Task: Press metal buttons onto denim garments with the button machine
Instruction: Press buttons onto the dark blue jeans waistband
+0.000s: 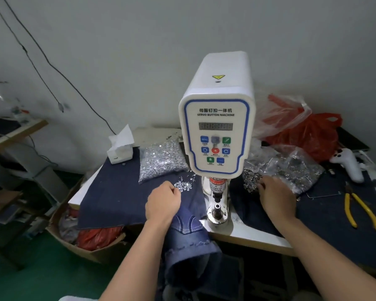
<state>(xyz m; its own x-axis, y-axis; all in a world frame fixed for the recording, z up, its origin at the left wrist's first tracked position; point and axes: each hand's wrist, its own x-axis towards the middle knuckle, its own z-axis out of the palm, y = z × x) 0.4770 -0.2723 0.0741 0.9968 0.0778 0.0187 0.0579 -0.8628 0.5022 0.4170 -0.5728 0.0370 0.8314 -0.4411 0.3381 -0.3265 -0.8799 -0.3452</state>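
Observation:
The white servo button machine (216, 131) stands at the table's middle, its lower die (217, 208) bare. A blue denim garment (189, 222) lies left of the die and hangs over the table's front edge. My left hand (163, 203) rests on the denim, fingers curled, its fingertips at a small loose pile of silver tacks (181, 184). My right hand (275, 197) reaches to the right of the machine, its curled fingertips in a heap of metal buttons (250, 179). What either hand pinches is hidden.
A clear bag of silver tacks (161, 159) and a tissue box (119, 152) lie on the dark cloth at left. Bags of buttons (291, 168), red plastic bags (308, 131), yellow pliers (363, 211) and a white toy (350, 162) lie right. A cardboard box (89, 242) sits below.

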